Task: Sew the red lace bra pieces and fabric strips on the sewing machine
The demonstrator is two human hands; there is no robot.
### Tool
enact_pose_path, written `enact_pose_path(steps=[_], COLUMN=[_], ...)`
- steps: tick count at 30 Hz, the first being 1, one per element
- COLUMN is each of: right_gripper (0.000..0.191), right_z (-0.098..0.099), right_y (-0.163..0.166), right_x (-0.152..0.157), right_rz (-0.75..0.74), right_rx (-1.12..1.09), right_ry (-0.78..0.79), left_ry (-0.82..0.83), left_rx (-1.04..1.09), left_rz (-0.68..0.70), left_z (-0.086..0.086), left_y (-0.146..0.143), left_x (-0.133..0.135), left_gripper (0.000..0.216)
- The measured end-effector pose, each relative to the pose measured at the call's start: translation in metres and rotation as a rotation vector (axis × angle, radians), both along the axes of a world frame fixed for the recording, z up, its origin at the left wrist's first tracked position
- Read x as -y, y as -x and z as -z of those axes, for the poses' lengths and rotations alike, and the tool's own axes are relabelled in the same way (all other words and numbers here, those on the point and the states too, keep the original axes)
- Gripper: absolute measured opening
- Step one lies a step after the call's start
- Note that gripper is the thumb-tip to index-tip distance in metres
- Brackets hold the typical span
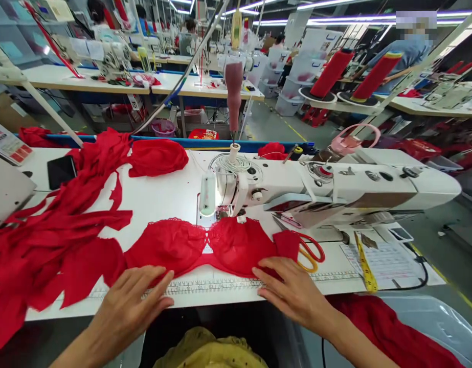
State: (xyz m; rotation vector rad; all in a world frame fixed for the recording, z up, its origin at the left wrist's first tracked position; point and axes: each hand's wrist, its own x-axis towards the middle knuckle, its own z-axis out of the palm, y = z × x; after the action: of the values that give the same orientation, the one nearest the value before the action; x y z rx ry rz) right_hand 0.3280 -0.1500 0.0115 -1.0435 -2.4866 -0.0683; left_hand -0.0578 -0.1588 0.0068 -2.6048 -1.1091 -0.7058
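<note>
A red bra (239, 245) with lace top edges lies spread flat on the white sewing table, its two cups side by side in front of the machine's needle area. My left hand (138, 296) rests on the lower edge of the left cup, fingers stretched out. On the lower edge of the right cup lie the extended fingers of my right hand (287, 286). Behind the bra stands a white sewing machine (289, 179). Scissors (310, 250) with red and orange handles lie just right of the bra, partly under its red side piece.
Red fabric pieces (67, 230) heap along the left, near a black phone (61, 171). A printed ruler (205, 287) runs along the front edge. Right are a yellow tape measure (365, 266) and papers (392, 266). A plastic bin (423, 322) holds red cloth below. Another person (399, 53) stands behind.
</note>
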Motion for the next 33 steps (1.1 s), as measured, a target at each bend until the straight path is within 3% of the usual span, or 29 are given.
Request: enact_pose_path(steps=[6, 9, 11, 14, 19, 24, 29, 33], right_gripper=[0.040, 0.039, 0.051, 0.059, 0.058, 0.042, 0.068, 0.074], right_z=[0.010, 0.027, 0.039, 0.049, 0.041, 0.034, 0.043, 0.047], right_y=[0.061, 0.078, 0.076, 0.062, 0.046, 0.057, 0.062, 0.059], right_x=[-0.035, -0.056, -0.062, -0.058, -0.046, -0.056, -0.066, -0.064], right_rz=[-0.137, -0.096, -0.033, 0.019, 0.059, 0.010, 0.021, 0.041], right_rx=[-0.204, -0.114, -0.048, -0.005, -0.059, -0.201, -0.050, 0.009], right_ry=[0.111, 0.193, 0.247, 0.303, 0.302, 0.250, 0.343, 0.387], left_ry=[0.144, 0.221, 0.279, 0.342, 0.350, 0.281, 0.330, 0.336], left_rx=[0.216, 0.129, 0.053, 0.027, 0.141, 0.317, 0.098, -0.002], left_rz=[0.180, 0.046, -0.075, -0.126, -0.039, 0.024, -0.056, -0.112], left_z=[0.011, 0.029, 0.043, 0.055, 0.046, 0.042, 0.054, 0.055], left_y=[-0.060, -0.074, -0.077, -0.080, -0.090, -0.101, -0.101, -0.097], left_x=[-0.038, -0.059, -0.064, -0.062, -0.059, -0.063, -0.063, -0.062], left_gripper=[0.046, 0.038, 0.050, 0.059, 0.060, 0.037, 0.051, 0.057])
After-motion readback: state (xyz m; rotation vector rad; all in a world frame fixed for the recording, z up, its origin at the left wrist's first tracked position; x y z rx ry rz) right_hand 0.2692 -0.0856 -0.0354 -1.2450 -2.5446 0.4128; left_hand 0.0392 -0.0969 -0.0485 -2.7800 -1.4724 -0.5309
